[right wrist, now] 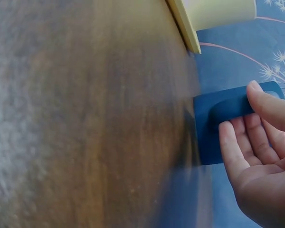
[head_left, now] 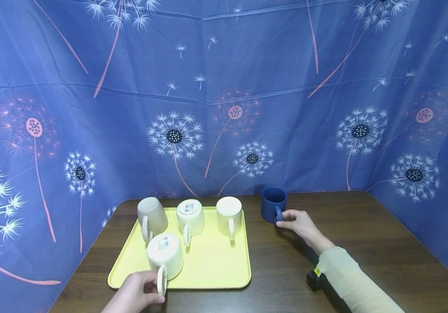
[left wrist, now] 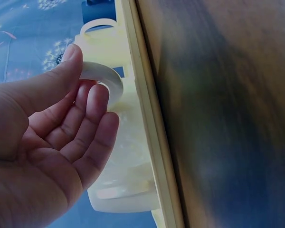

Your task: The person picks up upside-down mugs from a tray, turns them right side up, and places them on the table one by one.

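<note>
My left hand (head_left: 137,290) holds the handle (head_left: 161,280) of a white mug (head_left: 165,253) at the front left of a yellow tray (head_left: 212,265). That mug is upside down, a printed label on its base. In the left wrist view, the thumb and fingers lie about the handle. My right hand (head_left: 301,225) pinches the handle (head_left: 279,214) of a dark blue mug (head_left: 269,208), upright on the table right of the tray. The right wrist view shows the thumb on one side of the blue handle and fingers curled on the other.
Along the tray's back stand a grey mug (head_left: 154,213), a white mug (head_left: 193,217) with a base label and another white mug (head_left: 229,213), all upside down. Brown wooden table (head_left: 364,230) surrounds the tray. A blue dandelion-print cloth (head_left: 298,108) hangs behind.
</note>
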The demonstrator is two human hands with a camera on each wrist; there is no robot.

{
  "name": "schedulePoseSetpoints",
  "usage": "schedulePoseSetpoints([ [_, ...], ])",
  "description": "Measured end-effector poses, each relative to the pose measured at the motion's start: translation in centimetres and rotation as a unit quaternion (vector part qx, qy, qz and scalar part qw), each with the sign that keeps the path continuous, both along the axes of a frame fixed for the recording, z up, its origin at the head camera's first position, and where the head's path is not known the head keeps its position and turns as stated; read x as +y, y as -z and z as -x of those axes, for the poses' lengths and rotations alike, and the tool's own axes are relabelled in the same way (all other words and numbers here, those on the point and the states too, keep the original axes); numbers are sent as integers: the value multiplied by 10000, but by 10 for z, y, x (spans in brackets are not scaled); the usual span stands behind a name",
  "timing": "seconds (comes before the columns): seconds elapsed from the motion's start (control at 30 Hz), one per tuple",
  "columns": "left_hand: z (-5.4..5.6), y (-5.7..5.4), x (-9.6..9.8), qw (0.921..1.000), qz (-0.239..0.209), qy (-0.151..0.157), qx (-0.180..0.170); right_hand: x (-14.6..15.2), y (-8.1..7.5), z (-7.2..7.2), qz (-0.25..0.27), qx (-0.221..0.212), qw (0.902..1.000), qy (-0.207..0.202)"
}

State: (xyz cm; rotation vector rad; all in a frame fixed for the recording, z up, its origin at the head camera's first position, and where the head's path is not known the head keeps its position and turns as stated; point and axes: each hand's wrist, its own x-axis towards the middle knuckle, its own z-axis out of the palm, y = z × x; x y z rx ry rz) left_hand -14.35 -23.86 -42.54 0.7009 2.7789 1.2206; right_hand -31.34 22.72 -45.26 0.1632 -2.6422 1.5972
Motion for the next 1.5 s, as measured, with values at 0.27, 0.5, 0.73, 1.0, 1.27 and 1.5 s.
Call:
schedulePoseSetpoints([
  [0.27, -1, -4, 1, 9998, 108, -83, 126, 5, -6, -3, 188, -234, 9995, -110],
  [0.5, -3, -6, 1, 9997, 154, -153, 138, 9, -11, -7, -3, -136, 9999, -73],
  [0.73, -3, -6, 3, 9982, 158, -274, 517, 11, -17, -16, -207, 302, 9993, -71],
  [1.0, -5, -2, 6, 9902, -62, -396, 1336, 5, -29, -31, -344, 525, 9980, 19],
  [1.27, -5, -2, 12, 9830, -200, -874, 1600, -2, -38, -46, 46, 368, 9990, -233],
  [1.5, -5, -5, 15, 9811, -222, -1135, 1548, -14, -45, -62, -43, 638, 9973, -373],
])
